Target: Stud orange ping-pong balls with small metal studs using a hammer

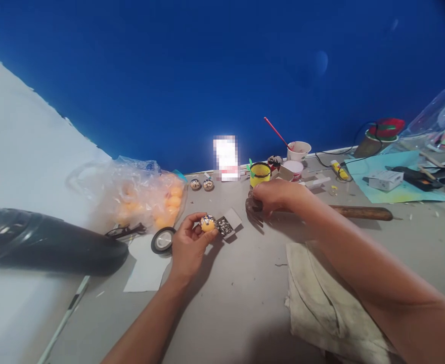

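Observation:
My left hand [192,242] holds an orange ball [208,223] between thumb and fingers; shiny silver studs cover part of its surface. Just right of the ball, a small open box [233,222] lies on the table, filled with small shiny metal pieces [224,227] that look like thumbtacks. My right hand [271,197] is closed around the head end of a claw hammer [359,212], its wooden handle pointing right; the fingertips are partly hidden. Right behind that hand stands a yellow tub [260,173]. Two silver-studded balls [202,184] rest near the wall.
A clear bag of orange balls [146,194] lies at left, near a black-rimmed disc [164,240] and a dark wrapped roll [48,242]. A folded cloth [321,293] lies front right. Behind are a paper cup [299,150] with a red stick and a small white box [385,179].

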`<state>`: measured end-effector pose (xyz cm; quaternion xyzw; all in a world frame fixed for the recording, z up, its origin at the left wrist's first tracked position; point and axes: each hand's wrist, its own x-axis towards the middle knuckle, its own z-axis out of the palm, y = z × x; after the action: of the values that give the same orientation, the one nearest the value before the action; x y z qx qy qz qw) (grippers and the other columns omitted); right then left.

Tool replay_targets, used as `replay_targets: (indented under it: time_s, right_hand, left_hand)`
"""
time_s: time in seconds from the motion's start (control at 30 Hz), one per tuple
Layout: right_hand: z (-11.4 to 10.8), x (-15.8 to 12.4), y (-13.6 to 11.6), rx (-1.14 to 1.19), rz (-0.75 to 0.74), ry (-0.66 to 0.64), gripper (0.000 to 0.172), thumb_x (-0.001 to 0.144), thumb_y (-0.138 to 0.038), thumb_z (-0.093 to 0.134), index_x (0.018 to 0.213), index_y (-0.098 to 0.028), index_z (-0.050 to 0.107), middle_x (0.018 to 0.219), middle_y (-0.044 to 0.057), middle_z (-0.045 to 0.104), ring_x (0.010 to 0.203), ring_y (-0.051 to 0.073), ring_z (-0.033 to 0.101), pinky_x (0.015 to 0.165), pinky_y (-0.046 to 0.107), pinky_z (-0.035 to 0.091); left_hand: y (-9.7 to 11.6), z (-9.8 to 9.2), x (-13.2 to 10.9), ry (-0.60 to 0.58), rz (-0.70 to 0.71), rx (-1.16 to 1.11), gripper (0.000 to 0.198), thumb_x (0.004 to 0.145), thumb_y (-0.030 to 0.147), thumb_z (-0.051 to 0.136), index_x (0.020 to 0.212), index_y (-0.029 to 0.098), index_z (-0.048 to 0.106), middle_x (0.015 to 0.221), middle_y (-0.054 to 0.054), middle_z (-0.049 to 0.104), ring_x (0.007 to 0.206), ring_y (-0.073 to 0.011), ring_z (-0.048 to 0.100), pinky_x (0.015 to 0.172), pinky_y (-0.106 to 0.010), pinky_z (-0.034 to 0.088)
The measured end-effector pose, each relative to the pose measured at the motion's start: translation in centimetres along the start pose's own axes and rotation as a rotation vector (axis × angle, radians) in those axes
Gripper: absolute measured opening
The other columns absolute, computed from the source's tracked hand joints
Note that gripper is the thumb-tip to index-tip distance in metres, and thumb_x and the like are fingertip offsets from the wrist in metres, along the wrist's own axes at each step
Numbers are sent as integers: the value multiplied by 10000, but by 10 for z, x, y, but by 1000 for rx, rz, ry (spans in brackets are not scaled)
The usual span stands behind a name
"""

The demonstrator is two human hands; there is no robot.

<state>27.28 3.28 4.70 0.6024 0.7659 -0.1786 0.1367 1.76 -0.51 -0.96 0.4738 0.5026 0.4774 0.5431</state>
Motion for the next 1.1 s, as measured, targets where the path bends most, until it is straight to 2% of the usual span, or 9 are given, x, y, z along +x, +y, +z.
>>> replay_targets:
  time_s: [0.23, 0.33, 0.4, 0.47, 0.57, 0.67, 0.77, 1.1]
  right_hand:
    - [9, 4, -2, 16, 36, -1, 441, 631, -244, 829, 1062, -184, 757, 983, 127, 763, 834, 295, 708, 593, 291, 427]
    - [8, 2, -5, -11, 26, -13, 407, 648, -241, 800, 1045, -165, 758, 968, 140, 763, 823, 297, 707, 585, 292, 423]
    - [5, -2, -13, -80, 4, 71, 309, 714, -213, 734, 1013, -138, 757, 947, 161, 759, 814, 296, 706, 585, 299, 416]
    - [3, -5, -27, -145, -36, 219, 229, 807, -195, 648, 996, -119, 753, 959, 184, 752, 851, 305, 705, 603, 312, 415]
    - [9, -3, -54, -146, -189, 374, 229, 935, -228, 537, 1005, -160, 744, 992, 154, 745, 909, 291, 697, 653, 322, 430]
    - [22, 5, -76, -148, -315, 361, 215, 939, -212, 533, 998, -190, 739, 987, 127, 735, 911, 273, 695, 653, 312, 436]
    - [33, 12, -86, -156, -325, 330, 194, 915, -209, 566, 983, -176, 745, 986, 133, 729, 948, 278, 694, 656, 301, 448]
    - [39, 21, -89, -133, -302, 278, 206, 903, -201, 583, 996, -183, 766, 998, 141, 735, 974, 279, 696, 698, 294, 469]
  left_hand:
    - [0, -4, 1, 8, 32, 9, 492, 577, 235, 881, 1015, 186, 663, 855, 17, 698, 699, -125, 633, 617, -247, 517]
    - [3, -4, -1, 10, 18, 17, 476, 600, 241, 870, 1027, 194, 664, 830, 25, 698, 661, -115, 616, 627, -254, 511]
    - [5, -4, -2, 12, 9, 18, 466, 611, 238, 859, 1032, 199, 662, 812, 30, 695, 634, -111, 601, 615, -255, 503]
    - [5, -3, -3, 4, 9, 5, 461, 612, 227, 853, 1029, 200, 659, 800, 33, 692, 620, -107, 590, 599, -249, 492]
    - [3, -2, -3, -8, 35, -31, 471, 601, 217, 858, 1024, 198, 650, 806, 26, 694, 643, -113, 599, 596, -244, 487]
    - [0, -3, -2, -7, 55, -48, 484, 610, 231, 862, 1039, 197, 641, 835, 8, 702, 693, -135, 626, 625, -259, 507]
    - [-2, -4, -2, -10, 60, -34, 501, 619, 239, 863, 1066, 197, 640, 868, -4, 708, 745, -153, 645, 664, -272, 523]
    - [-1, -4, -3, -3, 40, 2, 486, 607, 233, 857, 1048, 196, 657, 859, -5, 708, 758, -155, 641, 680, -262, 516]
